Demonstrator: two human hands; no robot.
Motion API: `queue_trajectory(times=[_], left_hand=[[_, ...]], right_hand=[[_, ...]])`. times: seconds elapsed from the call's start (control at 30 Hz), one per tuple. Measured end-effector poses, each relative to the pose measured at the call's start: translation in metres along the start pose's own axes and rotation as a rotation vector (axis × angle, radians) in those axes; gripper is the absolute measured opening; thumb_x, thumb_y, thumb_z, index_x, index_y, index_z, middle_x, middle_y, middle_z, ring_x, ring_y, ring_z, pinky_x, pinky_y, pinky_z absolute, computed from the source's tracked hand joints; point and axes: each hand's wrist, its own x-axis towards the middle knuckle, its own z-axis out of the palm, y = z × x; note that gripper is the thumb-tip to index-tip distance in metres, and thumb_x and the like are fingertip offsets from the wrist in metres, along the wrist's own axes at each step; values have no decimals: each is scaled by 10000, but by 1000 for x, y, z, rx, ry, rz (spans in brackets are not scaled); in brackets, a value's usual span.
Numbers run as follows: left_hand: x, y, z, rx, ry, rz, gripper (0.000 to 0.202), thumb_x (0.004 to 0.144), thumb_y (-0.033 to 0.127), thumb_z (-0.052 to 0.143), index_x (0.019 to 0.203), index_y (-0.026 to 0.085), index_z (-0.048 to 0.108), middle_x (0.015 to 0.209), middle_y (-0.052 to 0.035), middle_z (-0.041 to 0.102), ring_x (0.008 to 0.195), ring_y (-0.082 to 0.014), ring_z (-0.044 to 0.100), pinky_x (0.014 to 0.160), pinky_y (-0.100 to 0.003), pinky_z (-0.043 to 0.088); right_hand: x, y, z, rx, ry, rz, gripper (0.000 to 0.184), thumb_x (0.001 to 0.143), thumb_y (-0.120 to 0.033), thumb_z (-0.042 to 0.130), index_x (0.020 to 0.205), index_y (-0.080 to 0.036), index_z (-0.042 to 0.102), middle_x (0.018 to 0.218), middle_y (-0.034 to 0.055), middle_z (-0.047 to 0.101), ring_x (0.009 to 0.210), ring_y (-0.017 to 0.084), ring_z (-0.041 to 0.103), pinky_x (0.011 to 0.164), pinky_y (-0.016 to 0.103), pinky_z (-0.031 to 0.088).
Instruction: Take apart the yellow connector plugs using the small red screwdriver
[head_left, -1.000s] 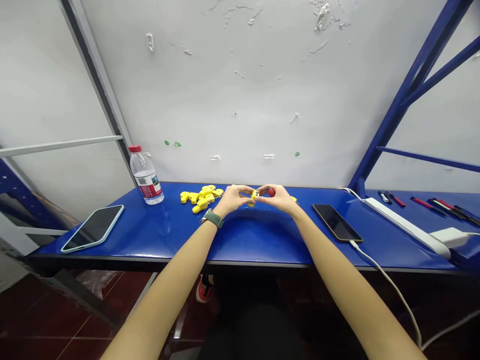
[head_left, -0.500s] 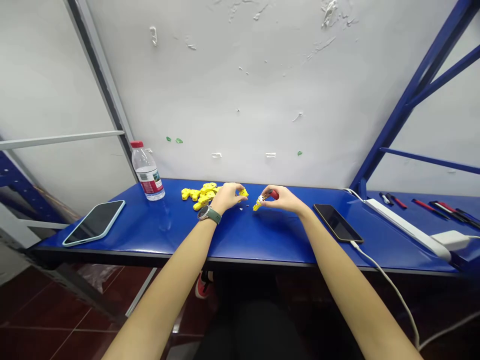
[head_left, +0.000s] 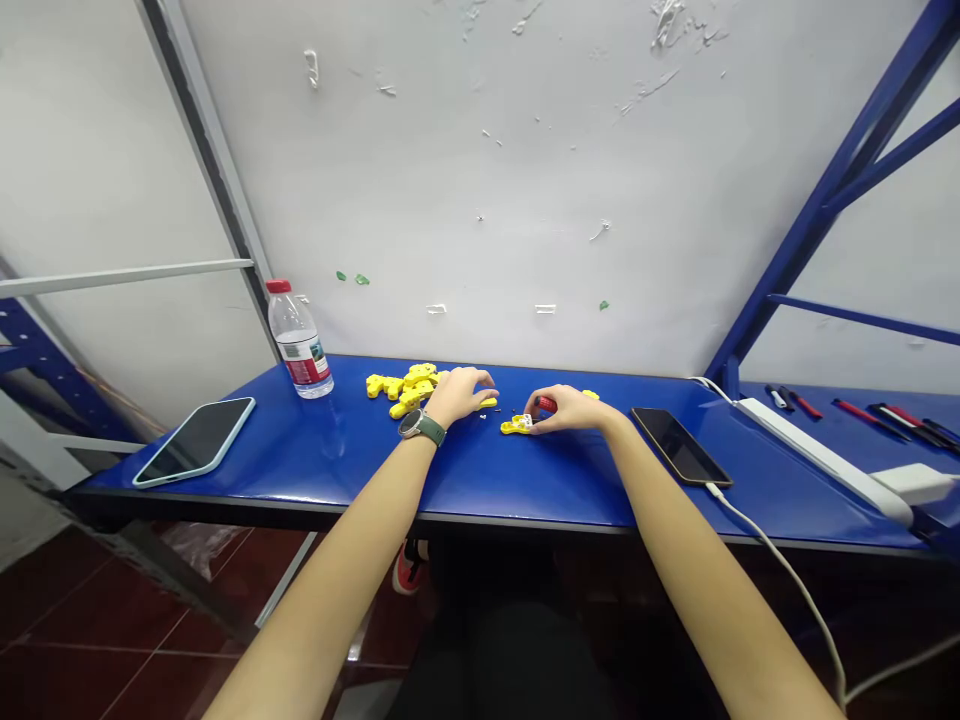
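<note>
My left hand (head_left: 462, 396), with a watch on its wrist, hangs low over the table with its fingers bent and apart. Below its fingertips lies a yellow piece (head_left: 489, 402), apparently on the table. My right hand (head_left: 568, 408) pinches an opened yellow plastic shell (head_left: 516, 426) with white parts inside, low at the tabletop. Tucked in the same hand is a short red-handled tool (head_left: 547, 404), its tip hidden. Another yellow piece (head_left: 591, 394) shows behind the right hand. Tiny loose bits (head_left: 483, 416) lie between the hands.
A heap of yellow plastic pieces (head_left: 411, 386) lies left of my left hand. A water bottle (head_left: 301, 345) and a light-framed phone (head_left: 196, 440) stand and lie farther left. To the right are a charging phone (head_left: 679, 446), a white power strip (head_left: 821, 458) and several pens (head_left: 870, 418).
My left hand has loosened from the yellow piece, which now lies lower. My right hand has lowered the yellow shell to the table and turned it flatter, its open side showing.
</note>
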Motion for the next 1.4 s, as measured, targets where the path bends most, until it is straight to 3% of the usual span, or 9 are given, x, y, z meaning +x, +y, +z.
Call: queue_trajectory(times=[0.1,0.17,0.33,0.6,0.77,0.87,1.0,1.17,1.4], left_hand=[[-1,6,-9,-44,-87,122,151,856,333,695,833,224,798,872,-52,769,834,-207,682,837,-288,497],[-3,8,-18,-79,-175,165,134,823,329,709,812,239,809,837,-35,769,812,-201,680,797,-277,491],[-8,2,-35,-85,-272,123,120,708,351,810,802,281,835,865,-16,798,847,-214,706,764,-272,484],[-8,4,-28,-53,-369,156,36,744,284,789,753,285,824,793,4,786,745,-193,695,699,-282,452],[-8,16,-20,-78,-257,257,148,865,289,680,895,244,817,919,-36,768,875,-204,689,792,-290,475],[-10,25,-14,-117,-208,301,256,922,419,661,1040,230,787,1028,-58,747,942,-213,683,850,-301,482],[-13,38,-4,-53,-242,328,453,849,585,741,1125,226,754,1150,-81,730,1051,-258,677,903,-323,461],[-14,51,8,43,-230,288,421,851,567,742,1099,228,759,1078,-73,748,1047,-269,679,915,-335,435],[-11,50,14,-23,-235,304,271,848,465,750,976,226,773,978,-44,761,878,-214,696,777,-293,448]], right_hand=[[-1,1,-2,-26,-113,24,325,686,-429,848,968,-276,798,911,9,746,800,192,638,698,301,467],[-1,-1,-3,-30,-103,36,383,685,-446,848,1026,-281,790,917,5,729,806,188,624,706,300,456],[-1,-6,-5,-65,-67,39,382,729,-527,816,1001,-259,805,816,2,668,745,171,562,672,295,407],[-1,-7,-3,-12,-94,1,466,683,-525,846,1071,-269,809,848,4,681,746,173,567,681,303,420],[-1,-12,-1,114,134,-48,284,845,-450,677,1018,-232,732,935,28,687,832,193,610,781,332,491],[3,-11,-1,325,317,-68,374,908,-553,589,1102,-234,612,889,22,663,655,157,586,627,312,497],[7,-14,-3,567,492,-131,562,896,-764,513,1150,-270,428,872,18,685,547,155,621,513,291,488],[5,-23,1,539,548,-133,656,857,-855,483,1156,-287,347,929,36,708,577,172,672,463,268,487],[5,-26,6,533,593,-155,680,846,-873,480,1198,-302,363,896,26,666,622,192,677,489,300,517]])
